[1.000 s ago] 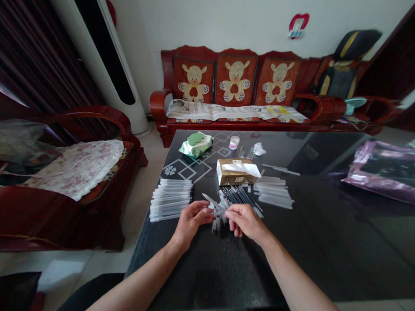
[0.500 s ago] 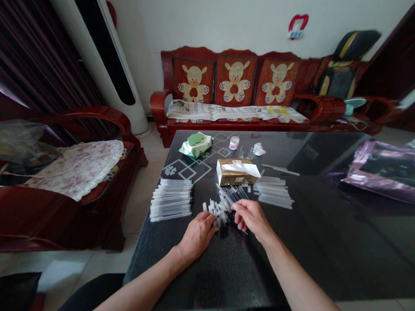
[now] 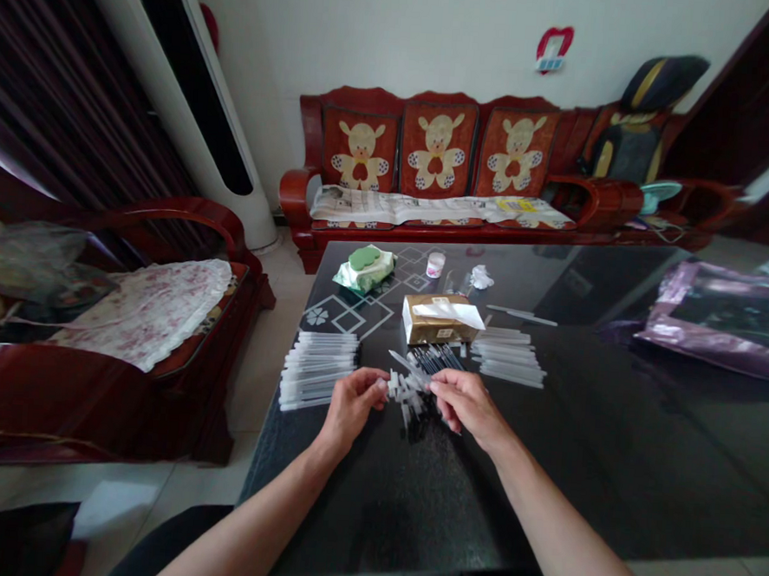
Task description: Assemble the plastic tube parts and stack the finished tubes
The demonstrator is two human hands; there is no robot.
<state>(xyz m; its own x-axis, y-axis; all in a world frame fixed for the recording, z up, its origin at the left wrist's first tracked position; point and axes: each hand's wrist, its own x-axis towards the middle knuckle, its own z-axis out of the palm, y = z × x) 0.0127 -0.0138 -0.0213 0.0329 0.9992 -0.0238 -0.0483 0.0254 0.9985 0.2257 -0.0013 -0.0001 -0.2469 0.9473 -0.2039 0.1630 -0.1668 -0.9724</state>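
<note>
My right hand [image 3: 465, 402] is closed on a slim, pale pen [image 3: 407, 365], its pointed end directed up and left. My left hand [image 3: 351, 408] pinches a small whitish piece that looks like a pen cap [image 3: 384, 384], a short gap away from the pen. Between and below the hands lies a loose pile of white and black pen caps [image 3: 410, 397]. Thin dark pen refills [image 3: 437, 358] lie just beyond my right fingers. A stacked row of white pens with black ends [image 3: 318, 366] is left of my left hand. Frosted empty-looking barrels [image 3: 509, 358] lie to the right.
A gold tissue box [image 3: 440, 329] stands behind the refills. Farther back are green wet wipes [image 3: 365, 269], a small white tub [image 3: 435, 265] and crumpled tissue [image 3: 481, 277]. A purple plastic package [image 3: 721, 317] lies on the dark table [image 3: 583, 457] at right.
My left hand has risen from the cap pile and drawn left, now pinching a small piece. The pen in my right hand has turned so its tip points further left.
</note>
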